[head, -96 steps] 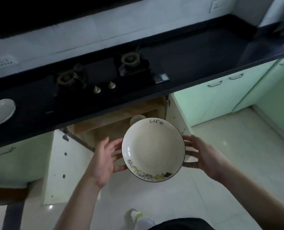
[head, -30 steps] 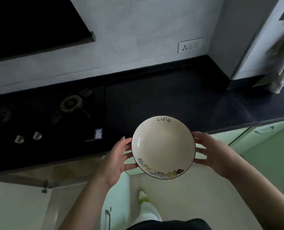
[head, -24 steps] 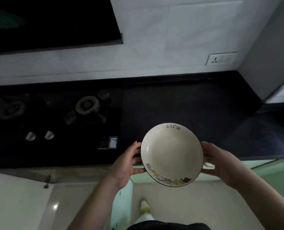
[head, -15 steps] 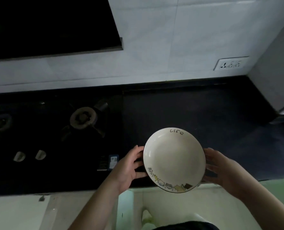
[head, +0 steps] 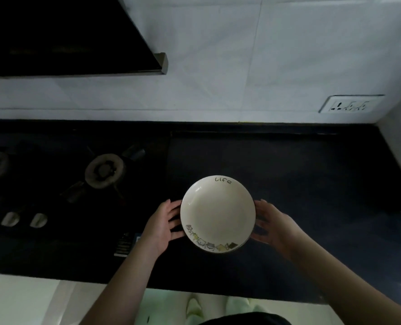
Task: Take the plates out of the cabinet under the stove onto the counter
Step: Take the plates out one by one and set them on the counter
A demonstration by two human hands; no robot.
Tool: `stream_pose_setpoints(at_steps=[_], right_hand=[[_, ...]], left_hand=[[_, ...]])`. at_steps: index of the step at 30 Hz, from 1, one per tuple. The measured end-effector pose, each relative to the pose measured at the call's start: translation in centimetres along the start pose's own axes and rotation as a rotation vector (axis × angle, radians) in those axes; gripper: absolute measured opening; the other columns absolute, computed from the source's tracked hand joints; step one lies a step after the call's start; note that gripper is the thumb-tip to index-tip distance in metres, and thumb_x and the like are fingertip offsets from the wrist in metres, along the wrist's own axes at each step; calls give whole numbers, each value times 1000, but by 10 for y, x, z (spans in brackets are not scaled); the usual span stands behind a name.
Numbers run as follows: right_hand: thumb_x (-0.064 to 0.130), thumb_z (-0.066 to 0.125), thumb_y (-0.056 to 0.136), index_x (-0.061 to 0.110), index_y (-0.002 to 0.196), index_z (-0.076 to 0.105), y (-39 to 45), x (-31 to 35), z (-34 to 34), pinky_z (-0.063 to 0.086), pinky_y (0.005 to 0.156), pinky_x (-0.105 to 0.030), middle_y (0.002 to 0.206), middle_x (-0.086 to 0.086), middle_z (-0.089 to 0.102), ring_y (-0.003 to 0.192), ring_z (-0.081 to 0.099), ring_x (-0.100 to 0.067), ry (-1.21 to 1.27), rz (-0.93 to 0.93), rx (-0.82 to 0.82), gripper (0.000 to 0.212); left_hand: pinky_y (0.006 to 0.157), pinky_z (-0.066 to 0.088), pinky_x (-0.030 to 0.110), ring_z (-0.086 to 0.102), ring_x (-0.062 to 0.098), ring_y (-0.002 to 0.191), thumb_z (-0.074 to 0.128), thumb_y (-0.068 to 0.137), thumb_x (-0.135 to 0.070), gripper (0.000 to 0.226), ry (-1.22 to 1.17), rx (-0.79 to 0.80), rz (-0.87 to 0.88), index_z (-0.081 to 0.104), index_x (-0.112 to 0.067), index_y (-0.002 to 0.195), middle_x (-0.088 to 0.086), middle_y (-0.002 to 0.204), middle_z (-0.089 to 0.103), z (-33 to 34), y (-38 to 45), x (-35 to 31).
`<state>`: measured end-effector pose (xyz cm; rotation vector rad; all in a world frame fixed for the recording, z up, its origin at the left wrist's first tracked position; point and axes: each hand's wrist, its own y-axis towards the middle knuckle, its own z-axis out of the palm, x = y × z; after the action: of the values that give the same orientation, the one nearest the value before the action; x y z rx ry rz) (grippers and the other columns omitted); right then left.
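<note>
A cream plate [head: 218, 213] with a dark rim, the word "Life" at its far edge and small drawings along its near edge sits between my two hands, low over the black counter [head: 300, 184], just right of the stove. My left hand [head: 163, 225] holds its left edge and my right hand [head: 273, 225] holds its right edge, with fingertips tucked under the rim. I cannot tell whether the plate touches the counter. The cabinet under the stove is out of view.
A black gas stove [head: 105, 171] with two burners and two knobs [head: 23, 219] lies at the left. A dark range hood [head: 65, 36] hangs above it. The white tiled wall carries a socket [head: 349, 105]. A wall corner closes off the counter at the right.
I have risen from the open cabinet and stepped up to the counter. The plate, held in both hands throughout, moved forward over the counter edge and lower toward the surface.
</note>
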<state>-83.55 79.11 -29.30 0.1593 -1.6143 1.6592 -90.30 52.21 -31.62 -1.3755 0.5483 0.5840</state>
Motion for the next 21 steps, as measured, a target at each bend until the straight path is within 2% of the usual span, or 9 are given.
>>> stream_pose_setpoints(at_steps=[4, 10, 14, 17, 21], right_hand=[[35, 51, 98, 19, 120, 61, 22, 5, 1, 53, 88, -52, 125, -1, 62, 114, 58, -24, 19, 19, 29, 29], [39, 47, 99, 21, 127, 58, 41, 4, -4, 53, 85, -48, 129, 1, 60, 116, 58, -22, -3, 28, 78, 35], [42, 45, 99, 22, 127, 59, 50, 6, -9, 51, 91, -49, 130, 1, 60, 118, 57, -21, -14, 35, 96, 37], [40, 46, 99, 22, 125, 60, 56, 8, -12, 48, 97, -52, 128, 0, 61, 118, 57, -22, -18, 40, 92, 34], [41, 45, 100, 22, 128, 58, 58, 7, -15, 51, 87, -47, 129, 0, 60, 118, 56, -22, -18, 53, 92, 36]], left_hand=[[77, 52, 46, 57, 23, 116, 34, 99, -48, 47, -18, -20, -7, 58, -22, 131, 2, 137, 55, 5, 13, -7], [83, 51, 48, 55, 24, 117, 34, 100, -47, 46, 4, -35, -23, 59, -23, 130, 3, 139, 53, 11, 30, -12], [76, 51, 44, 56, 20, 110, 33, 100, -47, 46, 5, -14, -39, 59, -23, 130, 2, 137, 54, 16, 38, -11], [76, 51, 44, 56, 19, 109, 33, 100, -47, 45, 10, -10, -32, 59, -24, 129, 2, 138, 54, 17, 43, -12], [77, 52, 45, 56, 20, 112, 33, 100, -47, 45, 21, -6, -43, 60, -23, 127, 1, 138, 54, 19, 50, -10]])
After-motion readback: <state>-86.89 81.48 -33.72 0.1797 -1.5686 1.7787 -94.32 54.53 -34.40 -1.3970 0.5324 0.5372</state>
